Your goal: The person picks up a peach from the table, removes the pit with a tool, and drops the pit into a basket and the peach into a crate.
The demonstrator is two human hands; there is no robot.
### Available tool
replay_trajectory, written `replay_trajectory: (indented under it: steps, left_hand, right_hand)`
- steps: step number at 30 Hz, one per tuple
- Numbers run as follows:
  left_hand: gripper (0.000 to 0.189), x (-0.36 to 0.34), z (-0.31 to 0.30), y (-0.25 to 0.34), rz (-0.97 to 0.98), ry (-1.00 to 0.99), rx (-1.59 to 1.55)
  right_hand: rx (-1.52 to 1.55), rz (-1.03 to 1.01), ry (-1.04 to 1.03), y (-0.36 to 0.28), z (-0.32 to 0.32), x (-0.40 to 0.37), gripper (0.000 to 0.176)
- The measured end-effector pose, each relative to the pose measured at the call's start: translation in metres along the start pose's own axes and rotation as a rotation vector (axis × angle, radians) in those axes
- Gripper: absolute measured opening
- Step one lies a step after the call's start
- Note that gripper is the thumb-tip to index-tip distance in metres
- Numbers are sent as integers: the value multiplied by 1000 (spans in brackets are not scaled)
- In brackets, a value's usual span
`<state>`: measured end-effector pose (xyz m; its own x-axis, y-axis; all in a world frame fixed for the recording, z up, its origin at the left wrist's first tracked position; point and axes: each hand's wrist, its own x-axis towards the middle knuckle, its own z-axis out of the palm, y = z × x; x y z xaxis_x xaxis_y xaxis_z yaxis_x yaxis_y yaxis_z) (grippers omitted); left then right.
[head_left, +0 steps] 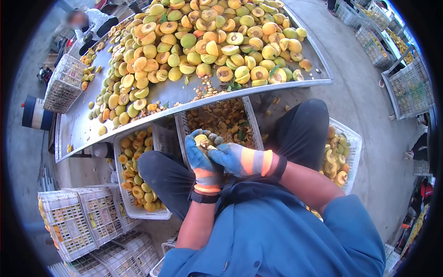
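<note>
Both my hands wear blue gloves with orange and grey cuffs, and they meet above a crate between my knees. My left hand is closed around a yellow peach, whose cut side partly shows. Against the same fruit, my right hand presses with curled fingers; whether it also grips a small tool is hidden. Dark, stained fingertips show beside the peach. Below them, the white crate holds brownish pits and scraps. Just ahead, a heap of halved and whole peaches covers much of a metal table.
A crate of peach halves stands by my left knee, another crate by my right. Stacked white crates rise at lower left. A person sits beyond the table's left side. More crates stand at far right.
</note>
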<state>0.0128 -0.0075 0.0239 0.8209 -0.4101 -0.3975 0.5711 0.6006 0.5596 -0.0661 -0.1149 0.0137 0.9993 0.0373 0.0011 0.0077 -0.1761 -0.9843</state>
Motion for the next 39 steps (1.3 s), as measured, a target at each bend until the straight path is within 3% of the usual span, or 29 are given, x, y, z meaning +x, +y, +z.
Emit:
replay_trajectory:
  steps: [3,6,9,12,15,23,27,30,33,34,35,37,38,39]
  left_hand:
    - [33,-5,0,2,-18,-50,31]
    - [42,0,-13,-1,1,-92,110]
    - [51,0,-19,-5,3,-105,169]
    - [53,4,-29,-12,18,-69,233]
    - [53,4,-33,-14,17,-101,226]
    - [55,1,-31,-6,-59,-387,298]
    - [54,5,-34,-7,-220,-336,196]
    - [51,-4,-14,6,-188,-309,312]
    - [40,5,-11,35,-78,15,124]
    - [36,9,-20,52,148,59,264]
    - [31,13,-32,74,374,98,403]
    - [28,6,-61,129,1155,213,1646]
    - [29,21,-118,173,1088,277,1470]
    - [30,29,-132,190,1101,372,1520]
  right_hand:
    - [473,423,-61,-30,-7,-2,40]
    - [588,699,-157,-41,-19,-3,45]
    - [633,708,-141,-36,-18,-5,43]
    - [428,462,-51,-20,-2,-6,44]
    - [714,670,-137,-26,-11,-8,44]
    - [1154,713,-332,-14,-21,-23,41]
    - [1064,709,-300,-19,-23,-23,40]
    - [1278,672,-445,-10,-30,-24,40]
    - [979,606,-292,-35,-19,-19,39]
    - [799,528,-250,-34,-14,-16,41]
    - [440,354,-52,-26,2,-16,42]
    - [-96,121,79,-34,-3,-22,45]
    - [-234,197,13,-18,-3,-24,48]
    - [-373,268,-50,10,-1,-22,51]
